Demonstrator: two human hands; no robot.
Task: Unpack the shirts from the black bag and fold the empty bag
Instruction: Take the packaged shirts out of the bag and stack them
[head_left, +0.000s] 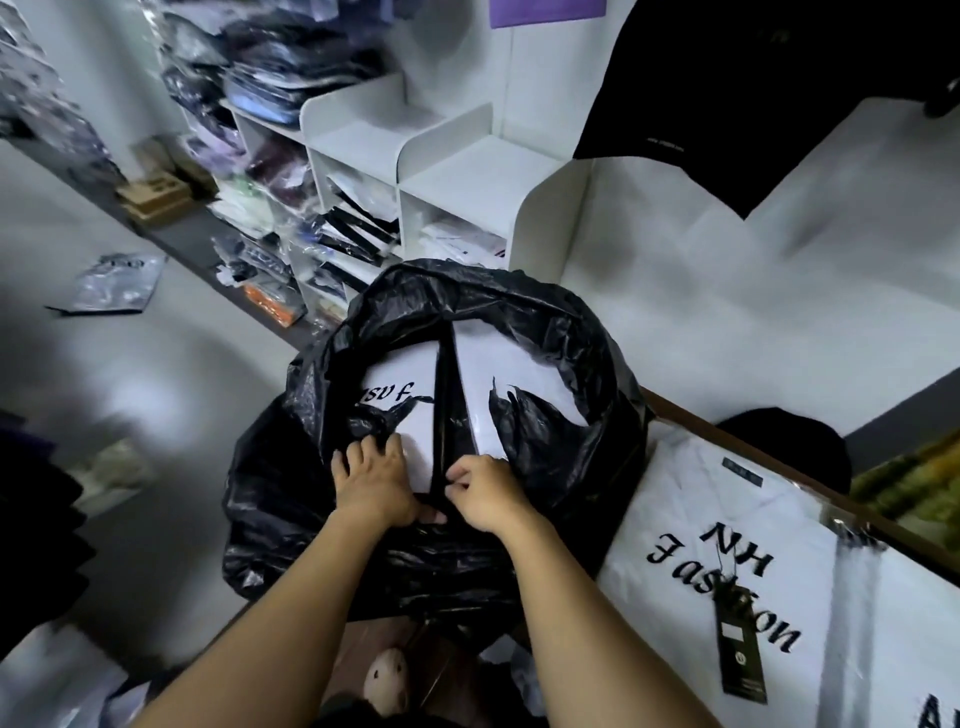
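Two-handed | left hand (371, 480) grips black bag (545, 332) | right hand (485, 496) pinches it

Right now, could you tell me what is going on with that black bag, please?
A person works at the mouth of the black bag, where white packaged shirts show. The left hand lies on them; the right hand pinches the black strip between the stacks. Another shirt pack lies outside, on the right.
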